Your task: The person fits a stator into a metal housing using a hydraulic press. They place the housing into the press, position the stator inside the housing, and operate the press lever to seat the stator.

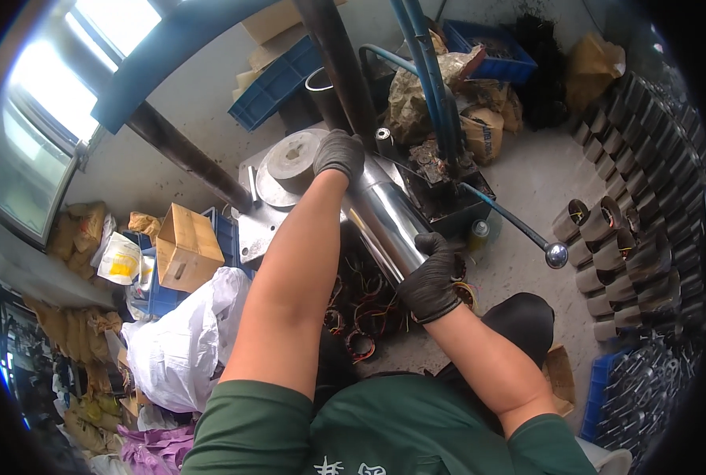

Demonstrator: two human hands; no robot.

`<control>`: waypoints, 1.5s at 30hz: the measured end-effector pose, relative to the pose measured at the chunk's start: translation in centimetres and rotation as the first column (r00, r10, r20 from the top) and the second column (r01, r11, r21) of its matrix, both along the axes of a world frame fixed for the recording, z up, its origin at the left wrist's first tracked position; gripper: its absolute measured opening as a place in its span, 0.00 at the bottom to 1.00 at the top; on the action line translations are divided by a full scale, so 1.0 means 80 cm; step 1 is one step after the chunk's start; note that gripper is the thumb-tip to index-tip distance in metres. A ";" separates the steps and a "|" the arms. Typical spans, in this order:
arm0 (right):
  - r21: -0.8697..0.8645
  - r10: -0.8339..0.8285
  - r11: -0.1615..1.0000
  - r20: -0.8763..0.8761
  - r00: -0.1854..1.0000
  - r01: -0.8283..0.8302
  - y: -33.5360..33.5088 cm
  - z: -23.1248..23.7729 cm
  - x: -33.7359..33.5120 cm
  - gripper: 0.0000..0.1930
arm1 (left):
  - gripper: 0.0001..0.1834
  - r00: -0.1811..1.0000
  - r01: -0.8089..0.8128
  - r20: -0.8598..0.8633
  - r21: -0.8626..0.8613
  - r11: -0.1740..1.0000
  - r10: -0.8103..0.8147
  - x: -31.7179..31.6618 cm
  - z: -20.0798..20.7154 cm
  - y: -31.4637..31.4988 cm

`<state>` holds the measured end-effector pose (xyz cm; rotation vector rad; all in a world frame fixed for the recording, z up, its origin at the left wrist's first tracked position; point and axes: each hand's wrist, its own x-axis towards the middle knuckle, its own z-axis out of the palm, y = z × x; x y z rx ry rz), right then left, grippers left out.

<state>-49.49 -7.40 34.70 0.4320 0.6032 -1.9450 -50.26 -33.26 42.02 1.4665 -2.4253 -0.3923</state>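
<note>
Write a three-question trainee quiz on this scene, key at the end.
1. True or false: the right hand is ungloved.
2. Which thing does that hand grip?
a) a carton
b) a shiny cylinder
c) a white bag
3. Fill in the blank: the lever ends in a shiny ____.

Key: 1. False, it wears a dark glove. 2. b. 3. Ball.
</note>
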 end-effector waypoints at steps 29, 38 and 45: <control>0.493 0.865 0.088 0.393 -0.312 0.865 0.359 -0.175 -0.654 0.12 | 0.17 0.993 0.077 -0.080 -0.153 0.985 -0.090 0.065 -0.049 -0.061; 0.720 0.894 0.105 -0.370 0.251 0.686 0.326 -0.010 -0.617 0.25 | 0.23 0.948 0.049 -0.308 -0.113 0.992 -0.082 0.114 -0.033 -0.060; 0.658 0.872 -0.308 -0.092 0.480 0.687 0.364 0.027 -0.652 0.33 | 0.14 0.921 0.062 -0.380 -0.068 0.996 -0.083 0.063 -0.051 -0.032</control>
